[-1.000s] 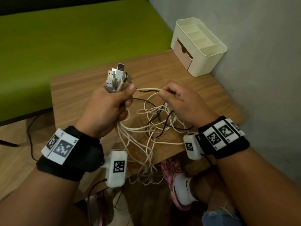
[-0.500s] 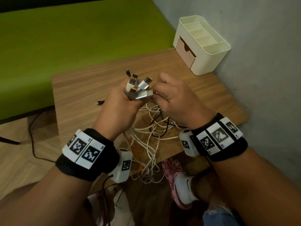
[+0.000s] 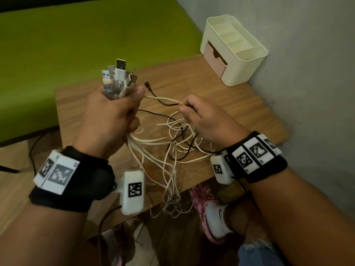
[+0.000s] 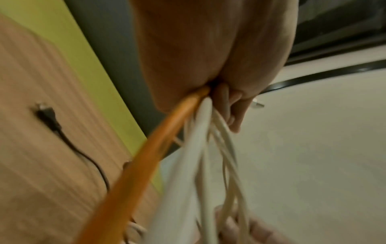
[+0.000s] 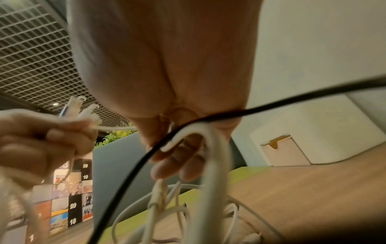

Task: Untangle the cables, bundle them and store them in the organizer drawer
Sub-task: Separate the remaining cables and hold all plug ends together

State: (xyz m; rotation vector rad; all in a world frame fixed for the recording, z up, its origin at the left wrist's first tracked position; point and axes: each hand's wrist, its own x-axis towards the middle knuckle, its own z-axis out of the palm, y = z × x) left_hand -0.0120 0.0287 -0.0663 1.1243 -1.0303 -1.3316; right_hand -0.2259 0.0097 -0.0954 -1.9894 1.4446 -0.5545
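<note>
- Cables are hanging in a loose tangle from my left hand down over the desk, some trailing past its near edge.
- My left grip is clenching the gathered plug ends, which are sticking up out of the fist.
- My right hand is pinching a white strand together with the black cable, drawing them sideways off the bunch.
- I am judging this as the untangling step; bundling is not yet begun.
- Next I am needing to slide the right grip along one strand, feeding it clear of the loops without tightening a knot.
- The organizer is waiting at the desk's far corner, its drawer looking closed.
</note>
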